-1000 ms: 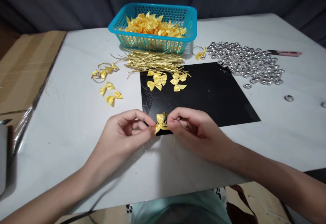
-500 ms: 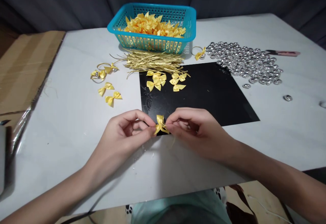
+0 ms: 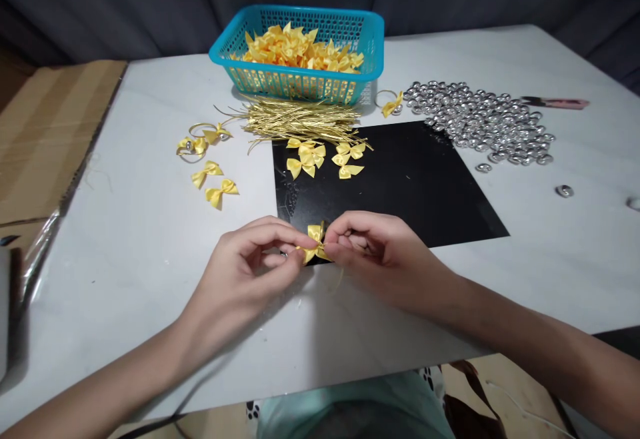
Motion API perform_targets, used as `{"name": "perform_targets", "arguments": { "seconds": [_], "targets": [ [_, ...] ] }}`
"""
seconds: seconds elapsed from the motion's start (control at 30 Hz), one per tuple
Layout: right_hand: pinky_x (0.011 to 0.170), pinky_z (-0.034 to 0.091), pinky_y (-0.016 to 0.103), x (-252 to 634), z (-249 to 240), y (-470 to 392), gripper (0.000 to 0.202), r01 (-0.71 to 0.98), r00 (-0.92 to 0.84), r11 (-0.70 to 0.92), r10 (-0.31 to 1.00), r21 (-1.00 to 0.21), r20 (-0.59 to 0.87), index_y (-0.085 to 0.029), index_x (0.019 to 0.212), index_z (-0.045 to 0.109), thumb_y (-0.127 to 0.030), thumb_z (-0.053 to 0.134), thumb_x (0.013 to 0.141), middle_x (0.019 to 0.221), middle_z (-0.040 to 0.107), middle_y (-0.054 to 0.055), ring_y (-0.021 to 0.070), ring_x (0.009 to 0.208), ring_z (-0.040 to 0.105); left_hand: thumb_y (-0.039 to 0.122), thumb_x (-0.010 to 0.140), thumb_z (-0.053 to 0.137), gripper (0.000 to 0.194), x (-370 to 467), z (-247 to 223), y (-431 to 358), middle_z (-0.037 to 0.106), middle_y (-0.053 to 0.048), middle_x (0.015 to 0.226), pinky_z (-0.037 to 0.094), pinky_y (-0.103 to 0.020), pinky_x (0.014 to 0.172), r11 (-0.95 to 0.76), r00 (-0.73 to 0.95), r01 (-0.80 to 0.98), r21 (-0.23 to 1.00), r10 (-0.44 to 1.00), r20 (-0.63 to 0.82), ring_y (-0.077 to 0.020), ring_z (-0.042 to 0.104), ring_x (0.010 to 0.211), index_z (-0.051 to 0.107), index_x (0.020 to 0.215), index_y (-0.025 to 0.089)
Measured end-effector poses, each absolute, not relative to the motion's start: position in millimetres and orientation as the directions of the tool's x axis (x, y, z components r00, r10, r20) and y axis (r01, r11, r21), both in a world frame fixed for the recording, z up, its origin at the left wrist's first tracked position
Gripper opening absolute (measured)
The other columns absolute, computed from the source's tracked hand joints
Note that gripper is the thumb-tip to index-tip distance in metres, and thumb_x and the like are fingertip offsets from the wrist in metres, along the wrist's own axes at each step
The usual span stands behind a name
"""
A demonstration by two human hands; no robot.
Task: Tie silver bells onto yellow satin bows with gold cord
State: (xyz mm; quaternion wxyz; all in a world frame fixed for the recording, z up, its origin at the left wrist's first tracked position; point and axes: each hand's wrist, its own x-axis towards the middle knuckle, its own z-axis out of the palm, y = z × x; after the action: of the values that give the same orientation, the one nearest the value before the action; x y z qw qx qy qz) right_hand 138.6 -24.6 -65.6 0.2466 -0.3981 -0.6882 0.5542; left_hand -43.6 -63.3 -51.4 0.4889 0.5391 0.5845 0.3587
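Note:
A yellow ribbon bow (image 3: 315,234) is held between both hands over the near edge of the black sheet (image 3: 400,192). My left hand (image 3: 255,259) grips the bow's left side with thumb and index finger, the fingertip lying on its middle. Pinched at the bow's right side, my right hand (image 3: 377,252) has its fingers curled in. A thin gold cord shows near the bow's middle, and a bit of something shiny shows by my left fingers. Several yellow bows (image 3: 306,159) lie on the sheet, below a pile of gold cords (image 3: 303,119).
A blue basket (image 3: 300,74) of yellow bows stands at the back of the white table (image 3: 165,92). Silver bells or beads (image 3: 480,119) and pliers (image 3: 557,102) lie right. Finished-looking loops with bows (image 3: 193,146) and loose bows (image 3: 221,192) are left, beside cardboard (image 3: 45,139).
My left index fingertip has moved right onto the bow's middle. More of the gold cord now shows above the bow, between the hands. My right hand has hardly moved.

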Motion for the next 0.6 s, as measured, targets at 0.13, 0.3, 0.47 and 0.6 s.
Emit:
{"name": "perform_targets", "arguments": {
  "seconds": [0.13,0.3,0.47,0.6],
  "targets": [
    [0.051,0.025,0.019,140.8,-63.0,-23.4,0.021,0.277,-0.627,0.105,0.773,-0.955,-0.097,-0.013,0.079,0.049,-0.027,0.044,0.093,0.063,0.038,-0.003,0.0052,0.054,0.031,0.008,0.077,0.060,0.017,-42.0,-51.6,-62.5,0.065,-0.002,0.082,0.046,-0.017,0.053,0.041,0.089,0.352,0.935,0.993,-0.077,-0.0104,0.061,0.069,0.073,0.077,0.019],
    [0.050,0.027,0.017,141.6,-55.9,-23.0,0.026,0.241,-0.685,-0.089,0.690,-0.966,-0.234,-0.013,0.082,0.045,-0.032,0.037,0.098,0.065,0.037,-0.004,0.0049,0.055,0.031,0.003,0.080,0.054,0.026,-44.2,-52.3,-67.1,0.065,-0.005,0.094,0.052,-0.023,0.069,-0.324,0.305,0.513,0.795,0.934,0.184,-0.0142,0.064,0.085,0.070,0.090,0.021],
    [0.040,0.019,0.015,142.4,-53.6,-21.4,0.031,0.204,-0.716,-0.395,0.564,-0.896,-0.412,-0.016,0.083,0.041,-0.046,0.043,0.094,0.052,0.027,-0.009,0.0037,0.044,0.020,0.006,0.081,0.058,0.015,-45.4,-53.4,-70.2,0.066,-0.005,0.093,0.052,-0.023,0.075,-0.400,0.335,0.550,0.733,0.910,0.245,-0.0134,0.064,0.086,0.064,0.086,0.019],
    [0.040,0.020,0.013,142.3,-56.3,-22.5,0.038,0.146,-0.734,-0.466,0.540,-0.873,-0.411,-0.016,0.081,0.039,-0.052,0.047,0.091,0.051,0.028,-0.009,0.0025,0.044,0.021,0.007,0.082,0.059,0.013,-42.8,-55.3,-69.9,0.069,-0.004,0.088,0.053,-0.019,0.062,-0.353,0.240,0.581,0.733,0.935,0.260,-0.0122,0.065,0.079,0.063,0.087,0.019]
  ]
}}
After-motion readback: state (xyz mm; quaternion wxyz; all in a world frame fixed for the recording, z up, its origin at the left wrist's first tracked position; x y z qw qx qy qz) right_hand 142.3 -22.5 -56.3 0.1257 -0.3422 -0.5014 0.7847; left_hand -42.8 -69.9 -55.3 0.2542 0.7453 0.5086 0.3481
